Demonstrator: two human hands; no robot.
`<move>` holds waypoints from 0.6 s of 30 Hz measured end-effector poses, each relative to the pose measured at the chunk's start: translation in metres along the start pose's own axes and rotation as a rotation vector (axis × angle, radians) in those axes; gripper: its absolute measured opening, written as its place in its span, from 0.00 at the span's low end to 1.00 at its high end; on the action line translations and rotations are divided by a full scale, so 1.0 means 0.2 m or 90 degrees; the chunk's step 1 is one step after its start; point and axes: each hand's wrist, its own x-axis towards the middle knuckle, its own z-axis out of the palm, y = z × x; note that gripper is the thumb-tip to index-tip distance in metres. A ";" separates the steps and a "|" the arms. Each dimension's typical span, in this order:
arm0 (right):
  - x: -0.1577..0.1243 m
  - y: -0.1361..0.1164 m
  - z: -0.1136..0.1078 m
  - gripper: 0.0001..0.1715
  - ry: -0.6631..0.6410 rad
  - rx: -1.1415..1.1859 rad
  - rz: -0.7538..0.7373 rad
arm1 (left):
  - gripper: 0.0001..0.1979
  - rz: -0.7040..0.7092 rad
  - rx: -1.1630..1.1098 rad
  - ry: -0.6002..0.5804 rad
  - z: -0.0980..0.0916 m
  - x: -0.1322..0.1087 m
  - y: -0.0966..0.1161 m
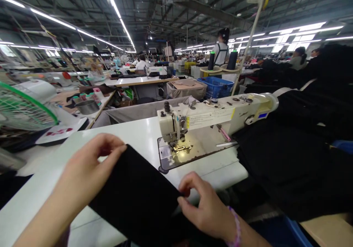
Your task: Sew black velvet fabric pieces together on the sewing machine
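My left hand (95,166) and right hand (206,206) each pinch an edge of the black fabric panel (132,192), which lies across the white desk (129,133) before the sewing machine (173,124). With only fingertips holding, it could slip free.

Your left hand (93,166) pinches up ahead, your right hand (206,208) pinches lower down, left forearm (46,210) and right forearm (249,237) angling inward.
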 end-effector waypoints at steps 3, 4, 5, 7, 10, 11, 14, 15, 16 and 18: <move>-0.12 0.07 0.09 0.07 -0.043 0.004 -0.062 | 0.05 0.135 0.170 -0.303 0.22 0.13 -0.01; -0.16 0.11 0.12 0.07 -0.031 0.003 -0.084 | 0.07 0.143 0.165 -0.350 0.32 0.15 -0.04; -0.18 0.16 0.14 0.08 -0.014 -0.010 -0.103 | 0.08 0.147 0.160 -0.375 0.42 0.15 -0.08; -0.22 0.26 0.16 0.11 0.019 -0.070 -0.148 | 0.09 0.154 0.141 -0.392 0.60 0.11 -0.18; -0.24 0.35 0.12 0.18 0.013 -0.194 -0.236 | 0.09 0.152 0.114 -0.370 0.74 0.03 -0.30; -0.25 0.36 0.10 0.19 0.001 -0.230 -0.259 | 0.09 0.147 0.106 -0.358 0.76 0.01 -0.32; -0.26 0.36 0.05 0.19 -0.017 -0.298 -0.293 | 0.08 0.130 0.088 -0.339 0.77 -0.02 -0.35; -0.26 0.35 0.04 0.19 -0.014 -0.313 -0.298 | 0.08 0.122 0.086 -0.340 0.77 -0.01 -0.36; -0.25 0.34 0.03 0.18 -0.010 -0.328 -0.303 | 0.08 0.112 0.086 -0.342 0.77 0.00 -0.36; -0.24 0.33 0.03 0.17 -0.004 -0.360 -0.300 | 0.06 0.083 0.095 -0.346 0.79 0.03 -0.37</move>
